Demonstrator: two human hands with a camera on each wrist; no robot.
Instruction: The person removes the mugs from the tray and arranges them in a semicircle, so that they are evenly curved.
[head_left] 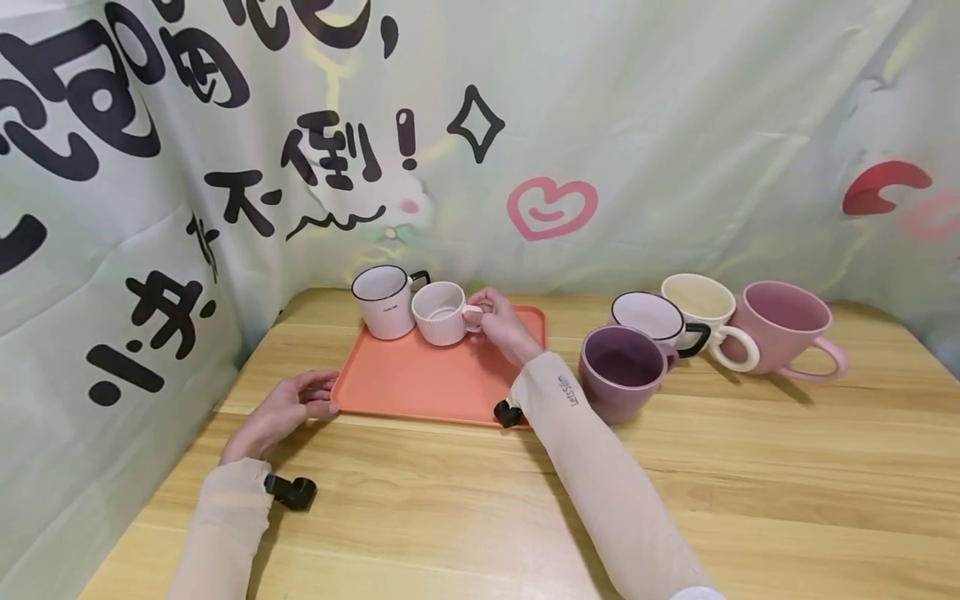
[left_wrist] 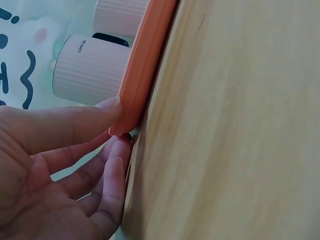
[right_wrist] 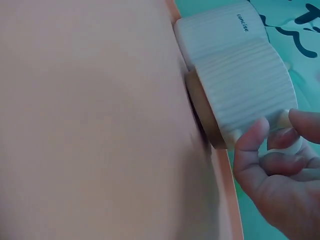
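My right hand [head_left: 504, 323] pinches the handle of a small white ribbed mug [head_left: 438, 312] at the back of an orange tray [head_left: 420, 375]. In the right wrist view, this mug [right_wrist: 245, 90] stands close over the tray, its base brownish, with fingers curled through and around the handle. Directly to its left, a white mug with a black rim and black handle [head_left: 384, 307] sits upright in the tray's back left corner. My left hand [head_left: 292, 407] holds the tray's front left corner; in the left wrist view its thumb lies on the rim [left_wrist: 137, 75] and its fingertips reach beneath.
Right of the tray stand a dark purple mug [head_left: 618, 375], a black-rimmed white mug [head_left: 647, 317], a cream mug with a ring-shaped handle [head_left: 697, 302] and a large pink mug [head_left: 783, 327]. A printed curtain [head_left: 660, 150] hangs behind the wooden table [head_left: 420, 517].
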